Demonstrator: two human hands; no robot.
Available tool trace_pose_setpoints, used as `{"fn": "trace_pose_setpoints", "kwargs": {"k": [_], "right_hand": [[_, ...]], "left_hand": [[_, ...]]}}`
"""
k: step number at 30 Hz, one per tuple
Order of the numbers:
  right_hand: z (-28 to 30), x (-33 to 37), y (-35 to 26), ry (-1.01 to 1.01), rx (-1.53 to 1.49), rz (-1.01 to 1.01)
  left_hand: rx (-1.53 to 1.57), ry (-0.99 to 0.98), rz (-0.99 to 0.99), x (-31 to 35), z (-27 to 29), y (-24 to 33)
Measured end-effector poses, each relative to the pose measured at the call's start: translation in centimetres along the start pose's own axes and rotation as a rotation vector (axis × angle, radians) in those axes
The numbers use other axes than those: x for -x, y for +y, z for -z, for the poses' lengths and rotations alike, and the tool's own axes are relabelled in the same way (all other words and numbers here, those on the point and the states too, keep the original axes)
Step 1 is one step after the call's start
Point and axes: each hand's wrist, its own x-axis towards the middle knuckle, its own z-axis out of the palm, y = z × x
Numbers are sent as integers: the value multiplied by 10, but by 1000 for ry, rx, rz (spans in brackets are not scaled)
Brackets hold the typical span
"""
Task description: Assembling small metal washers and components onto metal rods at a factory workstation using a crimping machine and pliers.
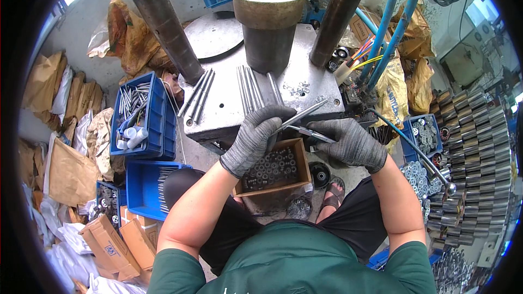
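Observation:
Both my hands wear grey knit gloves. My left hand (255, 137) is closed round a slim metal shaft (305, 113), which slants up to the right past its fingers. My right hand (348, 140) is closed on a second, shorter-looking metal rod (316, 134) that points left toward the first; its far end lies close to my left fingers, and I cannot tell whether the two touch. Below the hands stands a cardboard box (306, 177) with many small dark metal rings (272, 169) in it. Several more shafts (249, 88) lie on the metal press table (218, 100) just beyond.
A thick steel cylinder (267, 22) stands on the table between two dark columns (163, 22). At left are blue crates (144, 190), one with shafts, and cardboard boxes (111, 247). Stacked metal cylinders (474, 158) and a ball-ended lever (436, 174) are at right.

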Motion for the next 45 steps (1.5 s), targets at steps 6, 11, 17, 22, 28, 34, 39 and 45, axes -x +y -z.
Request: {"fn": "trace_pose_setpoints", "kwargs": {"k": [6,11,17,22,28,34,39,45], "right_hand": [[-6,-3,-5,-14,-9,-84],[-9,-2,-14,38,-12,-92],[-11,-19,24,171,376,366],[-22,-20,27,79,123,271],[-18,-11,21,-151,-453,-79],[-4,-9,31,36,-522,59],[15,-19,56,402,-74,105],[16,-33,78,479,91,78]], "left_hand": [[137,31,-7,-6,-6,-5],[297,-1,70,-8,1,-5],[529,-20,62,-10,1,-3],[601,-28,74,-12,5,-4],[622,-27,47,-10,4,3],[813,21,83,-12,11,-4],[908,-11,101,-11,15,-2],[849,-53,58,-10,19,-5]]}}
